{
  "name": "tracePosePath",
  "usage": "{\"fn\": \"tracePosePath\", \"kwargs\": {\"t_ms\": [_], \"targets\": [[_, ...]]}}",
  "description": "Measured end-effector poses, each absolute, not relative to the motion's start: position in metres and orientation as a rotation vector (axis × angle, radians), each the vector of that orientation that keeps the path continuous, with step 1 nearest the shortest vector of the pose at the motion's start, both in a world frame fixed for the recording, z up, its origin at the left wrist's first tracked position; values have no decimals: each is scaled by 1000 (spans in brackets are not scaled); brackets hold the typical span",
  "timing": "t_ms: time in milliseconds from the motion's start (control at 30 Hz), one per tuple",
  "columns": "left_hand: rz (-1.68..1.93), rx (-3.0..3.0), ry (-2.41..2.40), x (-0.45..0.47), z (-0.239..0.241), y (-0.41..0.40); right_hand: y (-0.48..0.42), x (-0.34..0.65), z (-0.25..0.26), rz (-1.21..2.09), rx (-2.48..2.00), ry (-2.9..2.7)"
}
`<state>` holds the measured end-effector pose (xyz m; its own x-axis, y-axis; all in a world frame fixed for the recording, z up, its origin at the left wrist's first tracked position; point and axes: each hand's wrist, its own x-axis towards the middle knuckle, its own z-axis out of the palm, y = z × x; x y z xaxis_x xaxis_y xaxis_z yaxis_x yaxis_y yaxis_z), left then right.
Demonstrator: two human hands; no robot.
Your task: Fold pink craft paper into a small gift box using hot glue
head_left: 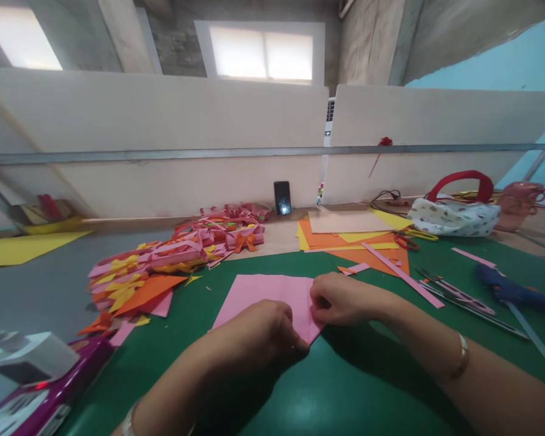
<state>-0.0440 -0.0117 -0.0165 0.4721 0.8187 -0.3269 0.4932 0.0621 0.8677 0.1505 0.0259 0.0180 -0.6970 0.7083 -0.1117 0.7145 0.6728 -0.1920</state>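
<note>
A sheet of pink paper (258, 293) lies on the green mat (327, 396) in front of me. My left hand (270, 327) rests over its near side, with thumb and fingers closed at the front right corner. At the right edge, my right hand (336, 298) has its fingers curled in and pinches the paper. A crease or folded strip seems to run along that edge, partly covered by my fingers. Beyond the right hand lie a narrow pink paper strip (404, 275) and sheets of orange paper (386, 260).
To the left is a heap of pink, orange and yellow paper pieces (163, 257). A purple box (79, 387) with a white charger (34, 357) sits front left. On the right are a blue glue gun (518, 287), yellow-handled scissors (420, 234) and a basket (454, 218). A phone (282, 198) leans at the back.
</note>
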Motion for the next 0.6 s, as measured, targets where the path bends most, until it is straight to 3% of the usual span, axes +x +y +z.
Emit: {"fn": "tracePosePath", "kwargs": {"t_ms": [333, 600], "targets": [[256, 2225, 982, -46, 4, -13, 24, 148, 18, -409, 1319, 2807], [186, 2104, 1074, -46, 5, -11, 25, 148, 14, -464, 1339, 2807]]}}
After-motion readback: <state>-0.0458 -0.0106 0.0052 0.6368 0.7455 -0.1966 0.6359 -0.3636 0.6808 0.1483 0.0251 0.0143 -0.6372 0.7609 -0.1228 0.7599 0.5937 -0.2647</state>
